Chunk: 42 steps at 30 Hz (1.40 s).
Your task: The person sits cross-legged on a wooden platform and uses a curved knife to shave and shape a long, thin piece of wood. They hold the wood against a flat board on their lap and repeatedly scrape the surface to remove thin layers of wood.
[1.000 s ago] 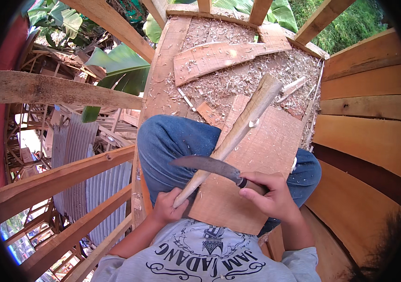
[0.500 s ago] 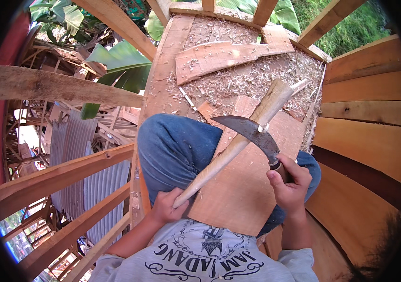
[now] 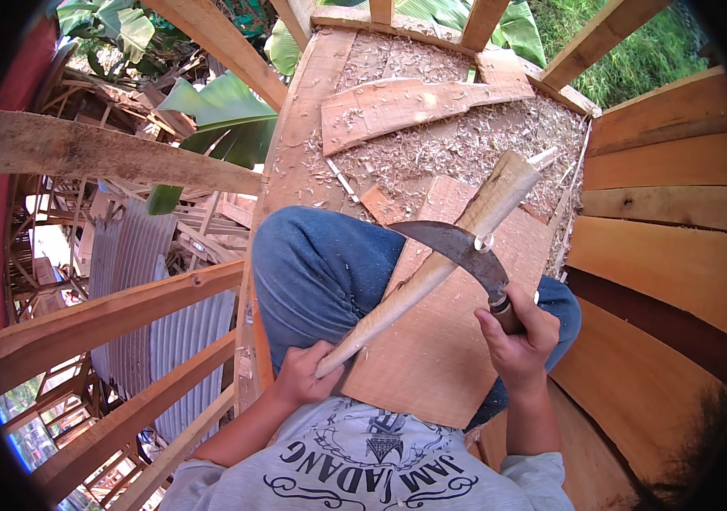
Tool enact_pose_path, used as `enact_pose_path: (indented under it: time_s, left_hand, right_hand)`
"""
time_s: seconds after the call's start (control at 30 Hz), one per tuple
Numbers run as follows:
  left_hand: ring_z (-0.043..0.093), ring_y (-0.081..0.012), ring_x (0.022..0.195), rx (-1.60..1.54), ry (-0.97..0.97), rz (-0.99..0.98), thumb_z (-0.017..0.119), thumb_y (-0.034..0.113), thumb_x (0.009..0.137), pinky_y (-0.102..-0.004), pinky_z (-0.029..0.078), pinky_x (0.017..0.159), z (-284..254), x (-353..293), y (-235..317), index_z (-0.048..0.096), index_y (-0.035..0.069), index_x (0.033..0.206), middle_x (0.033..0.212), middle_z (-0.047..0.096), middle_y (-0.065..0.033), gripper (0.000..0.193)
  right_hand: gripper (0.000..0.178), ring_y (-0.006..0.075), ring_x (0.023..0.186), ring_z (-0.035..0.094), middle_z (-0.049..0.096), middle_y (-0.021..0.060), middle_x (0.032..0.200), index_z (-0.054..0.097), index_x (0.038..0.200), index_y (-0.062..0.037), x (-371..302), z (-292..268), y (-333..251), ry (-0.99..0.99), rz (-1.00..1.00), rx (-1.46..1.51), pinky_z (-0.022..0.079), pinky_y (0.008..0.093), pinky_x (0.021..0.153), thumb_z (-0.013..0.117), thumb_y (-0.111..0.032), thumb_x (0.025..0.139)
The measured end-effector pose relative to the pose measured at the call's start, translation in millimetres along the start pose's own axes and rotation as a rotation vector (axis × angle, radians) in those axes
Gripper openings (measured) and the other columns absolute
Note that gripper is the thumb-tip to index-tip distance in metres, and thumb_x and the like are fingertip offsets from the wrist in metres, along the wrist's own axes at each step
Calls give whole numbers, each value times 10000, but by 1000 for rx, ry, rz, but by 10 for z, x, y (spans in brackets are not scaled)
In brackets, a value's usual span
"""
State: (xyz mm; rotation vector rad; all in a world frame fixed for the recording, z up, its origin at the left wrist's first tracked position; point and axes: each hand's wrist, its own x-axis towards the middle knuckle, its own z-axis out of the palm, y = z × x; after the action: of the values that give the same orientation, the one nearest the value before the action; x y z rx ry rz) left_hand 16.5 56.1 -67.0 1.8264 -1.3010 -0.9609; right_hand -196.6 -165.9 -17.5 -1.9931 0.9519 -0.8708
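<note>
My left hand (image 3: 306,373) is closed round the near, thinner end of a pale wooden stick (image 3: 410,294). The stick slants away to the far right, above a flat board (image 3: 427,358) that lies across my lap. In my right hand (image 3: 523,339) is the handle of a curved sickle (image 3: 461,247), its dark blade lying across the stick's upper half and pointing left. A small curled shaving (image 3: 484,242) stands at the blade's edge on the stick. Beneath the blade, part of the stick is hidden.
A cut plank (image 3: 415,109) rests on the wooden floor (image 3: 308,128) ahead, among many wood shavings. Slatted timber rails (image 3: 117,319) run along the left, with corrugated sheets (image 3: 193,366) below. A plank wall (image 3: 653,243) closes the right side.
The sickle has slid slightly along the stick toward me and to the right, and the shaving at its edge looks larger. My left hand has hardly moved.
</note>
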Motion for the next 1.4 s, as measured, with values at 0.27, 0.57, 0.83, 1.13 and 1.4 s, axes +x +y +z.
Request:
enact_pose_path:
  time_s: [0.27, 0.57, 0.83, 1.13, 1.4]
  left_hand:
    - [587, -303, 477, 11, 1, -6, 663, 65, 746, -349, 447, 458, 4, 2, 7, 570, 15, 810, 563, 551, -132, 123]
    - [601, -305, 498, 2, -6, -31, 662, 72, 766, -353, 457, 475, -14, 25, 50, 578, 5, 826, 567, 551, -142, 123]
    - [596, -308, 494, -2, -7, -22, 657, 65, 758, -350, 455, 472, -12, 12, 16, 572, 8, 816, 558, 541, -140, 117]
    - [590, -305, 479, -26, -2, 3, 659, 58, 745, -348, 446, 459, -15, 16, 15, 564, 9, 800, 546, 535, -137, 120]
    - [601, -309, 505, -20, 3, -35, 660, 63, 753, -352, 453, 474, -10, -5, 35, 570, 9, 812, 577, 551, -145, 120]
  right_hand:
    - [322, 71, 643, 581, 652, 67, 728, 643, 1011, 42, 34, -119, -44, -171, 409, 359, 454, 212, 585, 770, -24, 723]
    - [282, 41, 604, 532, 631, 39, 697, 658, 984, 51, 66, -49, -100, -29, 249, 175, 414, 176, 553, 760, 4, 725]
    - [303, 49, 558, 517, 609, 40, 663, 650, 981, 48, 189, -159, -40, 117, 89, -3, 398, 186, 513, 785, -15, 718]
    - [268, 67, 574, 560, 625, 73, 655, 680, 941, 30, 111, -218, -170, -407, 270, 328, 424, 203, 529, 780, -48, 705]
    - [273, 80, 587, 580, 649, 94, 677, 684, 967, 28, 130, -298, -58, -141, 388, 211, 446, 217, 549, 771, -40, 718]
